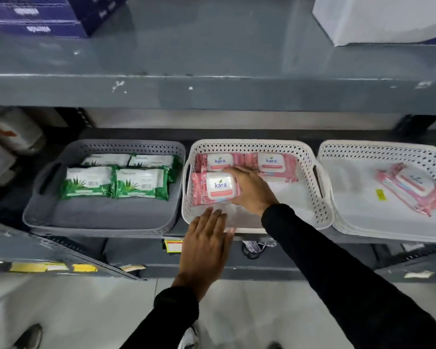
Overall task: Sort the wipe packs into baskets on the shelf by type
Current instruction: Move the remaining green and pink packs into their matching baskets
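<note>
Three baskets stand side by side on the shelf. The grey basket (45, 212) at the left holds several green and white wipe packs (113, 181). The middle white basket (312, 197) holds pink wipe packs (277, 163) along its back. My right hand (252, 190) grips one pink wipe pack (213, 188) at the front left of that basket. My left hand (204, 248) rests flat, fingers apart, on the basket's front rim and holds nothing. In the right white basket (363, 217) lies one more pink pack (413, 188), tilted.
An upper grey shelf (212, 91) juts out above the baskets, with dark blue boxes (48, 16) and a white box (378, 18) on it. White bottles (8, 137) stand left of the grey basket. Labels hang on the shelf edge below.
</note>
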`<state>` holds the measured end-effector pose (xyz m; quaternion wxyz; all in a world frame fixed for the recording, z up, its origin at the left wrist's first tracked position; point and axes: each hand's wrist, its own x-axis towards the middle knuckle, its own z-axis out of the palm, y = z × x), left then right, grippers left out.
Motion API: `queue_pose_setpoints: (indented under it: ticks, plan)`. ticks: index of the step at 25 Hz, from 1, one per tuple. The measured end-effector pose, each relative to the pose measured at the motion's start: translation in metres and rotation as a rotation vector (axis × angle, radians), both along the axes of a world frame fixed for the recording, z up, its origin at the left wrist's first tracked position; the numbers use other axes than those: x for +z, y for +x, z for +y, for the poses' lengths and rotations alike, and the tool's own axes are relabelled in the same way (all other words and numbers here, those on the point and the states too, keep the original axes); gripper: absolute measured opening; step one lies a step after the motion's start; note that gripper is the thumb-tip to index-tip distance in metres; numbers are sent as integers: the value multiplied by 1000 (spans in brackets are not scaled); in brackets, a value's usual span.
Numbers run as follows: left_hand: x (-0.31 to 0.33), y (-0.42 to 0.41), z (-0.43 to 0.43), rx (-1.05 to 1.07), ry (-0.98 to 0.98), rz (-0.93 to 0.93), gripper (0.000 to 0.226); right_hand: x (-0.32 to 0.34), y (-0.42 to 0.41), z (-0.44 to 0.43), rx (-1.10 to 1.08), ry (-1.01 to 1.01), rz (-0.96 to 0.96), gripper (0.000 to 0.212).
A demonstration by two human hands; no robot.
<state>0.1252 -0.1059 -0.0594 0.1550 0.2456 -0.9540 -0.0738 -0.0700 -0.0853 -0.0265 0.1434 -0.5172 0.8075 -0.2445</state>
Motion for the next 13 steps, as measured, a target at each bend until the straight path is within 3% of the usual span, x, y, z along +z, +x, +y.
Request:
queue_pose_setpoints:
  ticks: [5, 9, 13]
  plan:
    - [5, -7, 5, 37, 42, 16, 43, 10, -21, 34, -48, -49, 48, 103]
    - [5, -33, 26, -65, 11, 16, 44, 24, -89, 119, -347, -158, 60, 80]
    - [2, -45, 42, -30, -26, 86, 39, 24, -180, 216, -689, -168, 136, 77]
